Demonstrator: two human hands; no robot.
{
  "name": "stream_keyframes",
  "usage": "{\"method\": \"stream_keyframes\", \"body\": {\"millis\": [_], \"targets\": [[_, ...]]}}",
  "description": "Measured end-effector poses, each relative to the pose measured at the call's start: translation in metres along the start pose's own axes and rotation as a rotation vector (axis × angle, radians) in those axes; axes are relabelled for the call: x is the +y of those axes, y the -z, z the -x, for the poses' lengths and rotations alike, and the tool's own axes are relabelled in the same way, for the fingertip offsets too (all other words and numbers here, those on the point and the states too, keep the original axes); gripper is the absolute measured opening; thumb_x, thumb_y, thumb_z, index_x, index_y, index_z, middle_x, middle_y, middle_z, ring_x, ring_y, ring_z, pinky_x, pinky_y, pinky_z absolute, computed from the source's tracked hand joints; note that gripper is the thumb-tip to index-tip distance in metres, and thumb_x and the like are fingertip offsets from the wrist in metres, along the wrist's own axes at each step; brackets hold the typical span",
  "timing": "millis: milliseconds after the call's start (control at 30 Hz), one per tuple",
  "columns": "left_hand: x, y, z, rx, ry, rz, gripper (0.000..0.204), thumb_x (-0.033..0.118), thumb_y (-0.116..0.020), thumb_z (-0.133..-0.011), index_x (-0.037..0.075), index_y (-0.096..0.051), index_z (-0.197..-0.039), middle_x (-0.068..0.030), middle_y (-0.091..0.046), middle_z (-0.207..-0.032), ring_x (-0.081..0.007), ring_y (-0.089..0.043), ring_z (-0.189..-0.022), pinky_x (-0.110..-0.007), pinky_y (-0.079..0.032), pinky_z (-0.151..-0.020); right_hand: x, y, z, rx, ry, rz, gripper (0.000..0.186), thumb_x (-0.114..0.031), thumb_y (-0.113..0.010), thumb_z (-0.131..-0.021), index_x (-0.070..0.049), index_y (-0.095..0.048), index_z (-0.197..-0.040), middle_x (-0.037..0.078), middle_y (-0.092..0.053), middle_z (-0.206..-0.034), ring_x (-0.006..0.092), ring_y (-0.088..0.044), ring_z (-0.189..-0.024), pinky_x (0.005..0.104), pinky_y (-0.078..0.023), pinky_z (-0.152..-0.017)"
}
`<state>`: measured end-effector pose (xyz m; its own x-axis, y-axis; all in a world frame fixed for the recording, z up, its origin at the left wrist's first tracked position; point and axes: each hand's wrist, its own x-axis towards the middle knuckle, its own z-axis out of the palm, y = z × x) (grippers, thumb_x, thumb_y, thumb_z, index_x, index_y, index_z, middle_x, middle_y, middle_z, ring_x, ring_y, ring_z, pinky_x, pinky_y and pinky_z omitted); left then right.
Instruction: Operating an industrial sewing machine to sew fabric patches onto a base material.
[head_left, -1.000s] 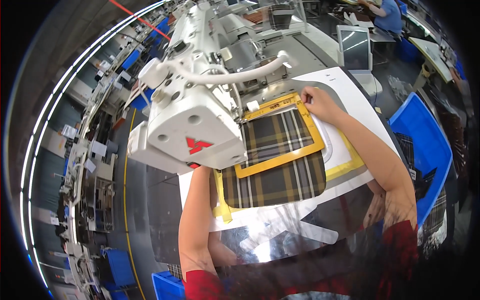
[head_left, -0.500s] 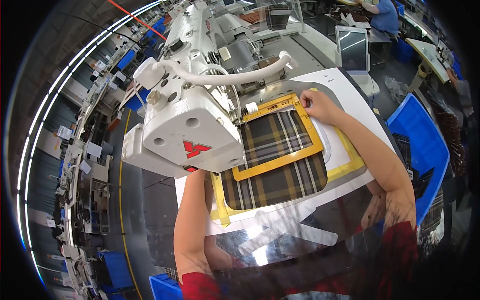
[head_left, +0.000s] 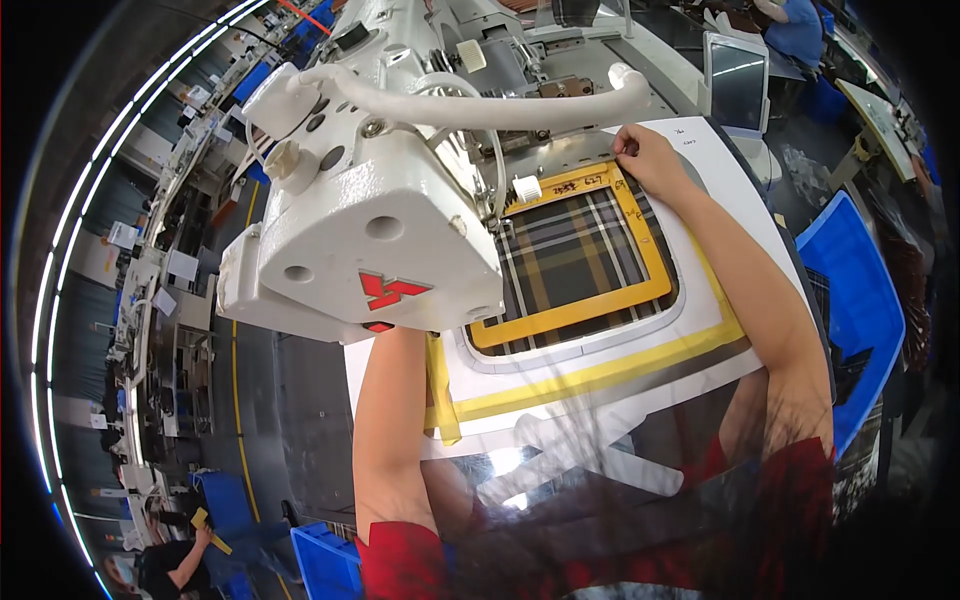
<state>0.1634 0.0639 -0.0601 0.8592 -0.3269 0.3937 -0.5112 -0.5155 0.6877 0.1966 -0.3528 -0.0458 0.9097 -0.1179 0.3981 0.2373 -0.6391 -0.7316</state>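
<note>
A dark plaid fabric piece (head_left: 560,255) lies on the white sewing machine's (head_left: 385,235) bed, within the rounded outline of a white template sheet (head_left: 590,352). On top of it rests a yellow rectangular frame (head_left: 648,245) with handwriting along its far bar. My right hand (head_left: 655,170) is at the frame's far right corner, fingers closed in a pinch; what they hold is too small to make out. My left forearm (head_left: 388,430) reaches up behind the machine head, which hides my left hand.
Yellow tape (head_left: 590,378) borders the template. A white hose (head_left: 480,108) arches over the work. A screen (head_left: 737,85) stands at the far right, and a blue bin (head_left: 860,300) with plaid pieces sits right of the table. Another person (head_left: 175,560) is at the lower left.
The plaid fabric, which stuck out past the frame's near bar and over the template, now lies inside the template outline. My right hand has shifted slightly beyond the frame's far corner.
</note>
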Motion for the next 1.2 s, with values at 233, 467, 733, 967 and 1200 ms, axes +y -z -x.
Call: {"method": "stream_keyframes", "body": {"millis": [233,467,733,967,1200], "targets": [[0.002,-0.004,-0.004,0.049,0.050,-0.037,0.026,0.016,-0.059,-0.087,0.003,-0.061,-0.109,-0.0168,-0.064,-0.108,-0.0339,-0.061,-0.098,-0.040,-0.049,-0.079,-0.016,0.008,0.024,0.072,0.006,-0.168,0.020,-0.018,-0.065,-0.085,-0.002,-0.062,-0.096,0.007,-0.065,-0.088,0.0171,-0.060,-0.079,0.0298,-0.047,-0.073],[0.084,0.017,0.074,-0.084,-0.044,-0.198,0.015,0.010,-0.062,-0.084,0.003,-0.065,-0.096,-0.0128,-0.067,-0.097,-0.0293,-0.064,-0.085,-0.038,-0.051,-0.073,-0.079,0.062,0.164,-0.096,0.221,0.013,0.014,-0.016,-0.063,-0.089,-0.003,-0.063,-0.092,0.010,-0.067,-0.090,0.0236,-0.062,-0.083,0.0316,-0.048,-0.078],[0.126,-0.003,0.088,-0.373,-0.385,-0.446,0.050,0.030,-0.071,-0.080,0.002,-0.057,-0.120,-0.0133,-0.055,-0.130,-0.0301,-0.055,-0.116,-0.041,-0.045,-0.099,-0.108,0.044,0.182,-0.228,0.596,0.360,0.012,-0.015,-0.068,-0.082,-0.003,-0.063,-0.083,0.012,-0.070,-0.099,0.0273,-0.066,-0.092,0.0373,-0.053,-0.079],[0.127,0.000,0.086,-0.355,-0.421,-0.419,0.046,0.032,-0.074,-0.078,0.006,-0.061,-0.114,-0.0114,-0.060,-0.123,-0.0284,-0.059,-0.112,-0.039,-0.049,-0.093,-0.109,0.048,0.187,-0.237,0.665,0.383,0.017,-0.018,-0.070,-0.081,-0.003,-0.064,-0.079,0.015,-0.070,-0.097,0.0273,-0.068,-0.087,0.0356,-0.055,-0.076],[0.130,-0.001,0.083,-0.308,-0.412,-0.415,0.041,0.030,-0.075,-0.076,0.007,-0.063,-0.108,-0.0091,-0.064,-0.117,-0.0258,-0.064,-0.103,-0.035,-0.052,-0.086,-0.115,0.050,0.184,-0.271,0.704,0.446,0.019,-0.018,-0.071,-0.080,-0.001,-0.063,-0.077,0.017,-0.069,-0.096,0.0275,-0.067,-0.084,0.0349,-0.055,-0.074]]}}
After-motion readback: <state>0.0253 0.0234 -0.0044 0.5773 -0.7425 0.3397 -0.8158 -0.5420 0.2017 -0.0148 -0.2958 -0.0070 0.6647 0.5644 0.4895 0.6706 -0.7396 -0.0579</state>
